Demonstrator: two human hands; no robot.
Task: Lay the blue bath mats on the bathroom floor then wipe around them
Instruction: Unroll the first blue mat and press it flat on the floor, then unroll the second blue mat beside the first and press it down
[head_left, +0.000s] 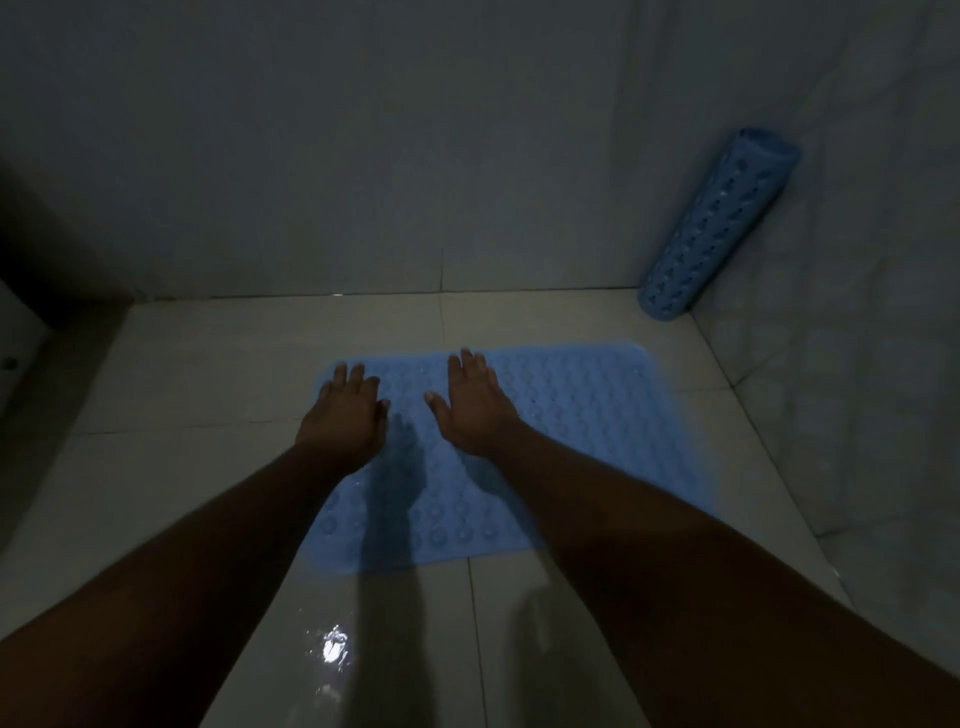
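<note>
Flatly, both hands (343, 415) on blue mat (571, 415)

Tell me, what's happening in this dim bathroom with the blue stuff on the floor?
A person is laying out bath mats. One blue mat already lies flat on the tiled floor, and the left hand and right hand are spread open, palms down, over its far part, as if pressing it flat. A second blue mat, the rolled mat, leans upright in the corner against the wall, not yet unrolled. The floor looks wet near the camera; no cloth for wiping is in view.
</note>
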